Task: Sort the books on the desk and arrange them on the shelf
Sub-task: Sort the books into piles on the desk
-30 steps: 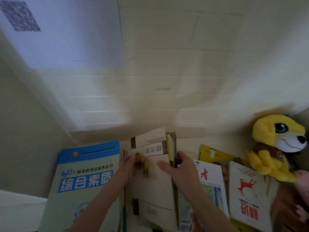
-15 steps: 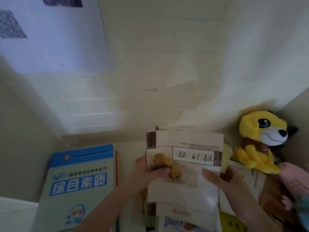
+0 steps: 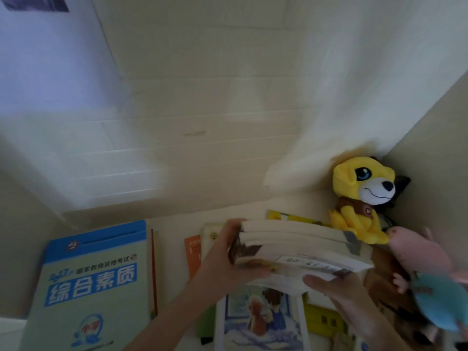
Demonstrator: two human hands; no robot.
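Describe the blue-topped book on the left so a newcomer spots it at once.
Look at the left side of the desk, left of the left hand. The blue-topped book lies flat there, cover up. Only it has a pale green cover with big white characters on blue.

Yellow plush dog (image 3: 362,196) propped in the corner — pink and blue soft toy (image 3: 430,269) just beside; white sheet (image 3: 45,59) on the wall (image 3: 202,72).

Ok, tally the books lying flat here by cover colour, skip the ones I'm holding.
Blue-and-green book: 1
Orange book: 1
Cream book: 1
Yellow: 2, the far yellow book and the near yellow book
Blue picture book: 1
Total: 6, without the held stack; blur may hide more.
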